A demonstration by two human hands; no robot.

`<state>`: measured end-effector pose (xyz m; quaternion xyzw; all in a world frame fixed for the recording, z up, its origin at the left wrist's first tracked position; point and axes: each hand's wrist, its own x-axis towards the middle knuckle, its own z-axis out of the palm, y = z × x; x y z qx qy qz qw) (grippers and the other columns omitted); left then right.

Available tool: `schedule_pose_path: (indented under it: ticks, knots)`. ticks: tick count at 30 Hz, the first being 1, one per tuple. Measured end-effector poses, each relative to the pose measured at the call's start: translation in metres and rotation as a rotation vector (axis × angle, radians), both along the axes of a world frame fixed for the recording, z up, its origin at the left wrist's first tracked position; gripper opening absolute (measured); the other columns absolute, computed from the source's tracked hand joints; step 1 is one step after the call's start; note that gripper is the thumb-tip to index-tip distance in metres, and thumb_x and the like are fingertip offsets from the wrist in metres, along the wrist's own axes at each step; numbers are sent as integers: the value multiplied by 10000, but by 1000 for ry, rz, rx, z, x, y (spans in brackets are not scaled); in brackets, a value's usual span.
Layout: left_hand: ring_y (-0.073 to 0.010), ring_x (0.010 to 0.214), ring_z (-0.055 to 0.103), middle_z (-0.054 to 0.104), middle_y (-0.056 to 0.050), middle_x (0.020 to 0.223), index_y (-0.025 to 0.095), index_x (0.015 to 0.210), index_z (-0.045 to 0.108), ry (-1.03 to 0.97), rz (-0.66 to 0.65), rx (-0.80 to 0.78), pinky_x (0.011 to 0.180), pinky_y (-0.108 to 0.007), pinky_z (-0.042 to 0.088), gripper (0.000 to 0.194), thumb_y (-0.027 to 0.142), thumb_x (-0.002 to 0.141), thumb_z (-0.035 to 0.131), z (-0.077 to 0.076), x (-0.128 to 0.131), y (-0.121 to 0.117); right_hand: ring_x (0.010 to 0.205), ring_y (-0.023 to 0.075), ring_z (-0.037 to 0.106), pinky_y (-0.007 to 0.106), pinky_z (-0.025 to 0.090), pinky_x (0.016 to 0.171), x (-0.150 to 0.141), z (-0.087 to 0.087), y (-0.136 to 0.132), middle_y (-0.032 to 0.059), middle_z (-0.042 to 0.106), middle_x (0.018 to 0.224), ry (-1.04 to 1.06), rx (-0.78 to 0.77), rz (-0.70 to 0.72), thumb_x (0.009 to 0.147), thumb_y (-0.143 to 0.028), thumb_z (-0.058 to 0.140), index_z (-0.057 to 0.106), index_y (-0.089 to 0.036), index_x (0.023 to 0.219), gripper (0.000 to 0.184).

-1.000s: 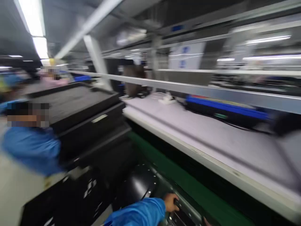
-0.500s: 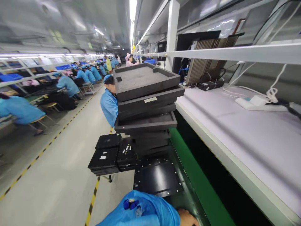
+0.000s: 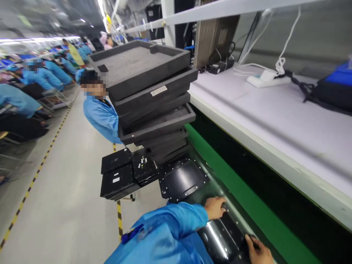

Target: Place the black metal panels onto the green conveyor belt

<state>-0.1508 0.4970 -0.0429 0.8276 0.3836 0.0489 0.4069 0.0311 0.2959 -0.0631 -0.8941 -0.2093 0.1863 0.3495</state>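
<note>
Your left hand point(image 3: 216, 207) lay flat on the upper edge of a glossy black panel point(image 3: 220, 238), fingers curled over the rim at about 11 o'clock of the part. Your right hand point(image 3: 258, 251) gripped the same panel at its 4 o'clock corner, fingers bent over the edge; whether the thumb closed underneath, I could not tell. The panel sat at the bottom of the view, on the near side of the green belt point(image 3: 233, 183), partly hidden by your blue sleeve point(image 3: 170, 223).

You were handling what looked like a stiff moulded or pressed cover: rigid, probably light for its span, and shiny enough to be slippery under bare skin. That gloss would also mark easily, so the rims were the sensible places to hold, as you did, one hand on each opposite edge rather than on the domed face. The edges looked thin, so a firm but not crushing hold was likely called for.

At 12 o'clock from your left hand lay a second panel point(image 3: 183, 179), dotted with small fixings round its border. Beyond it rose a leaning pile of dark foam trays point(image 3: 143, 73), tilted toward the aisle. At 10 o'clock stood a low stack of flat black boxes point(image 3: 121, 176). At 2 o'clock ran the white counter point(image 3: 275, 121) with a power strip point(image 3: 265, 79) and cables. A seated person in blue point(image 3: 101, 113) was behind the trays.
</note>
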Motion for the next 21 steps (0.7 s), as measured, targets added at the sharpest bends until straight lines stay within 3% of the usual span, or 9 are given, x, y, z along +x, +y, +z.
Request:
schedule_pose_path:
  ticks: [2,5,8,10,14,17,19,21]
  knots:
    - [-282,1333,557,629,-88,1398,272,1453,617,-75,69,108,1180,-431,458,431,365,1033,604,11,-46,-4,1256,510,625,683,569,990,-21,-5,-19,178,695,991,-138,-77,-85,640,-798,560,734,-329,926,576]
    - [-289,1401,479,579,-103,1451,259,1357,673,-99,352,370,1211,-443,406,364,348,1004,675,29,-132,21,1278,498,617,654,543,1074,-59,-11,-28,216,691,1078,-221,-122,-107,778,-766,433,725,-242,1071,667]
    - [-417,1589,218,356,-196,1677,201,1559,530,172,624,429,1284,-605,278,809,583,906,817,42,-204,66,1111,472,695,620,583,1009,-93,-9,-15,202,708,1051,-168,-93,-24,742,-737,461,726,-230,990,624]
    - [-474,1607,152,261,-244,1722,169,1655,398,341,658,336,1278,-684,242,1107,706,809,869,45,-233,88,1010,440,723,583,607,961,-117,-3,10,173,732,998,-35,-13,6,668,-729,530,723,-232,931,595]
    - [-460,1627,131,172,-254,1754,132,1713,280,395,458,263,1301,-691,205,1232,762,806,825,40,-250,91,950,375,745,435,654,833,-177,11,89,130,755,967,504,227,101,488,-709,773,721,-199,916,668]
    - [-471,1638,58,71,-285,1759,111,1735,207,347,429,234,1295,-743,132,1234,793,851,733,35,-242,80,945,324,761,331,660,752,-225,21,140,105,746,964,817,252,186,449,-698,914,717,-186,936,734]
    - [-492,1633,1,43,-302,1754,99,1733,215,312,414,227,1283,-777,73,1241,810,844,709,32,-238,72,877,297,762,324,671,753,-245,25,157,69,720,898,902,251,242,474,-713,944,705,-203,892,701]
    - [-517,1618,-77,12,-293,1757,103,1727,252,244,337,222,1266,-800,11,1275,817,789,739,28,-234,60,767,303,744,380,688,742,-251,28,164,33,656,765,852,236,265,485,-753,929,665,-239,788,652]
